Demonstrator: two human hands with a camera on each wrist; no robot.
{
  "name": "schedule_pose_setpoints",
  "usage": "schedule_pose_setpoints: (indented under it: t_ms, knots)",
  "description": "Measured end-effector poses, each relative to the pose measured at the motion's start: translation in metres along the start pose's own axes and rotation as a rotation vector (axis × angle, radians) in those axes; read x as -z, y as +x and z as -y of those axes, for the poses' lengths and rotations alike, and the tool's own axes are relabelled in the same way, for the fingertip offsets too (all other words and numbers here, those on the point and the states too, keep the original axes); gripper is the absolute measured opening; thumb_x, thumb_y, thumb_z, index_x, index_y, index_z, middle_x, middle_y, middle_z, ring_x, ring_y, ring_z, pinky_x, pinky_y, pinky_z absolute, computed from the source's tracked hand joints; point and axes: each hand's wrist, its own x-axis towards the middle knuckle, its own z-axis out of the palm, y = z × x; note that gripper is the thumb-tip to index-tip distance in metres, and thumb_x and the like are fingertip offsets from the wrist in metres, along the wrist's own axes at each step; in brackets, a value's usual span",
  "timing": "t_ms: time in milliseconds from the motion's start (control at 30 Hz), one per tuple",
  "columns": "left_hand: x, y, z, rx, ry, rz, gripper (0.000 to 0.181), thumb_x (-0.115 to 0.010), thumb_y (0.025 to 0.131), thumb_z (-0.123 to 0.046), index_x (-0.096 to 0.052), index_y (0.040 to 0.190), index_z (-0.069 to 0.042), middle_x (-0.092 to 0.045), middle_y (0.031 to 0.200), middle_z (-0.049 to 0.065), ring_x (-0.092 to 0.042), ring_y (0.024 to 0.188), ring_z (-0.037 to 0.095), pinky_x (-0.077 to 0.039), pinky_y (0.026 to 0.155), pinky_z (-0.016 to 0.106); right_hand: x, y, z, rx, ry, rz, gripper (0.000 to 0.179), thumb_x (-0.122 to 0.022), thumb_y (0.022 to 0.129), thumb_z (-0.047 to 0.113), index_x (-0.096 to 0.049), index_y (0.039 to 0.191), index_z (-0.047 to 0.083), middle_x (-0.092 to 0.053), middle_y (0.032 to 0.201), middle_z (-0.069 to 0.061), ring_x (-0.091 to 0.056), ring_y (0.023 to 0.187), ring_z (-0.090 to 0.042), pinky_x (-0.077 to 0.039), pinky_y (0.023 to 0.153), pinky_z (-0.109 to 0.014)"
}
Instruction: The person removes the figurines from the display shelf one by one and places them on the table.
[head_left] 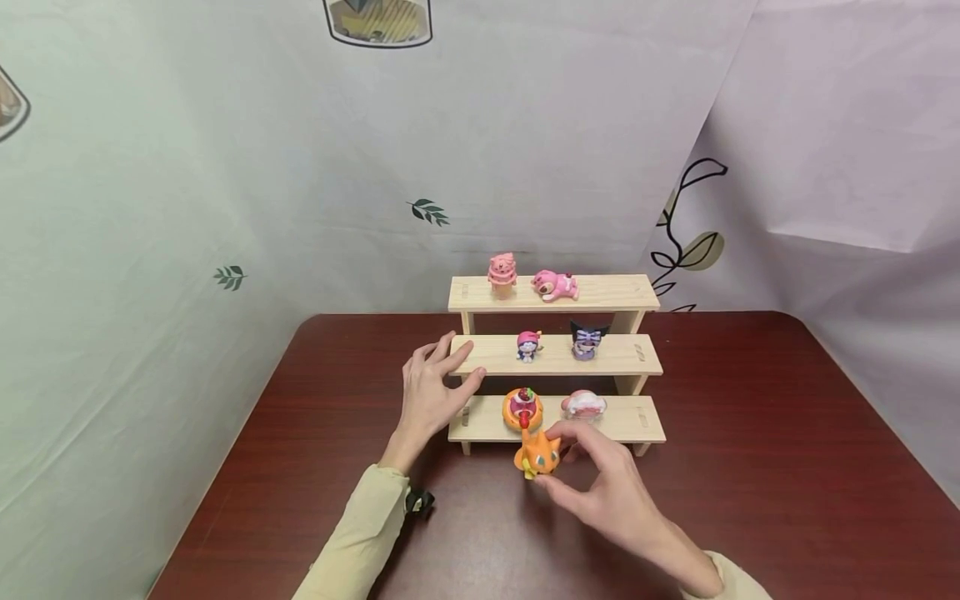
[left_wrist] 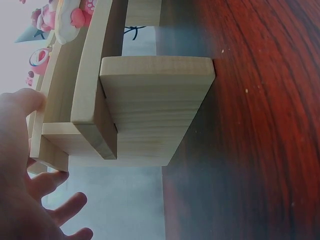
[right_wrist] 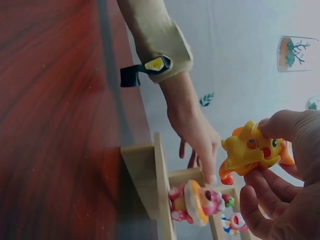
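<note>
An orange dragon figurine [head_left: 542, 457] with blue-green eyes and a red tail tip is pinched between the thumb and fingers of my right hand [head_left: 611, 492]. It hovers just in front of the lowest tier of a three-tier wooden display stand [head_left: 491, 357]. In the right wrist view the dragon figurine [right_wrist: 250, 150] shows a yellow belly. My left hand [head_left: 429, 387] grips the left end of the middle tier, thumb at the front edge. On the lowest tier sit an orange-ringed pink figurine [head_left: 513, 408] and a pink-and-white figurine [head_left: 585, 405].
The middle tier bears a pink-hatted figurine [head_left: 527, 346] and a black-eared purple figurine [head_left: 587, 342]. On top are a pink cone-shaped figurine [head_left: 502, 275] and a lying pink bear figurine [head_left: 555, 286]. The stand is on a dark red table [head_left: 750, 433] before a pale cloth [head_left: 555, 125].
</note>
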Motion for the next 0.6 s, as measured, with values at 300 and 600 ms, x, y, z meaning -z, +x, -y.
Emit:
schedule_pose_setpoints:
  t_ms: [300,600]
  knots:
    - [0.0,0.0,0.0,-0.001,-0.003,0.003,0.05,-0.074,0.086,-0.039,-0.071,0.128,-0.012,-0.055,0.141,0.017,-0.047,0.122,0.043,-0.027,0.1,0.065,-0.015,-0.011,0.0,0.006,-0.005,0.006,0.055,-0.089,0.065,-0.002,-0.063,0.112,0.009,-0.065,0.099,0.002,-0.061,0.081,-0.012,-0.051,0.069,-0.023]
    - [0.0,-0.001,0.0,-0.004,-0.005,0.009,0.05,-0.074,0.086,-0.039,-0.071,0.127,-0.011,-0.055,0.141,0.018,-0.048,0.122,0.043,-0.027,0.1,0.066,-0.033,-0.02,-0.002,0.035,0.012,0.021,0.056,-0.09,0.062,-0.004,-0.06,0.108,0.006,-0.064,0.096,-0.001,-0.062,0.082,-0.013,-0.053,0.065,-0.029]
